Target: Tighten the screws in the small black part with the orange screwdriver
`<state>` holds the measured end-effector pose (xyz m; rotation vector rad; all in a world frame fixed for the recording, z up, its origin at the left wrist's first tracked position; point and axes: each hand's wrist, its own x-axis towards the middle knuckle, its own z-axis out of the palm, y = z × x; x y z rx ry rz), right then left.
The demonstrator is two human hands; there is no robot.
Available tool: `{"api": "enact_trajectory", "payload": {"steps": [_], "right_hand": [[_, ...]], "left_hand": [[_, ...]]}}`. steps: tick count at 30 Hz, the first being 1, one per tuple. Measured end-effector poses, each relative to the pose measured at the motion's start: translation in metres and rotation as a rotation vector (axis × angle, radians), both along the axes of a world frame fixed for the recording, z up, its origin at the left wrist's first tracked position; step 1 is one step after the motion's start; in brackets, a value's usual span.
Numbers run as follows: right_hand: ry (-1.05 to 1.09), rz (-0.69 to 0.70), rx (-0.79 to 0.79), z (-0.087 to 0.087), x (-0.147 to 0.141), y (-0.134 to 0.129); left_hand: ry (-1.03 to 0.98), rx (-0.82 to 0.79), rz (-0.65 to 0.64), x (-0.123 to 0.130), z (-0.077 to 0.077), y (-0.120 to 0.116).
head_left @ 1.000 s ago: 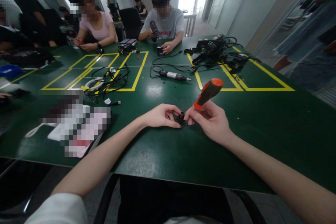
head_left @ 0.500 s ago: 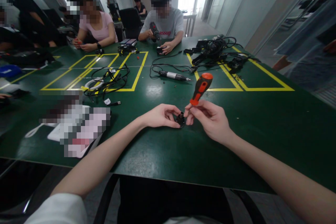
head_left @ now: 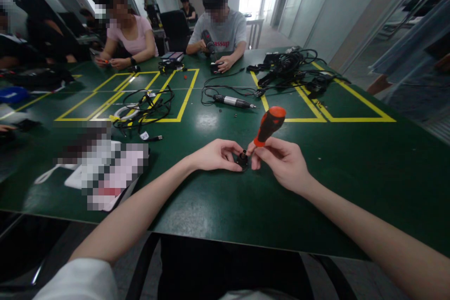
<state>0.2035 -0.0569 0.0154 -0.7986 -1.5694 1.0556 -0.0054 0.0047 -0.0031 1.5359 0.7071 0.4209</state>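
On the green table, my left hand (head_left: 218, 155) closes its thumb and fingers around the edge of a small round black part (head_left: 242, 161) with a short raised tube in its middle. My right hand (head_left: 284, 161) pinches a screwdriver (head_left: 270, 124) low, just under its orange and black handle. The handle tilts up and to the right above my fingers. Its shaft is mostly hidden by my fingers, and I cannot tell whether the tip touches the black part.
An electric screwdriver (head_left: 232, 101) with a cord lies beyond my hands. Tangled black cables (head_left: 144, 110) lie left, with a larger cable pile (head_left: 288, 68) at the back right. Covered phones (head_left: 121, 168) rest at the left. Across the table, a person (head_left: 220, 28) holds a drill (head_left: 208, 41).
The screwdriver's handle has dropped a little and turned in my right hand, leaning further right. My left hand and the black part stay in place.
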Motion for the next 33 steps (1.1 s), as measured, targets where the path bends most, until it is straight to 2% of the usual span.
{"api": "enact_trajectory", "payload": {"steps": [8,12,16,24,33], "right_hand": [[0.091,-0.001,-0.021,-0.0057,-0.0017,-0.0005],[0.070,-0.026,-0.003,-0.0030,-0.0017,0.0000],[0.045,0.013,-0.010,-0.0005,-0.0003,0.0011],[0.083,-0.002,-0.009,-0.0074,-0.0017,-0.0006],[0.016,-0.014,-0.002,0.0003,-0.0014,0.0001]], "left_hand": [[0.013,0.000,-0.005,0.0001,0.0020,-0.0001],[0.006,0.004,-0.004,0.0004,0.0023,-0.0002],[-0.017,0.000,0.000,0.0005,-0.0003,-0.0009],[-0.025,0.011,-0.008,-0.0004,-0.0015,-0.0015],[-0.026,-0.049,-0.045,-0.0059,-0.0001,0.0057]]}}
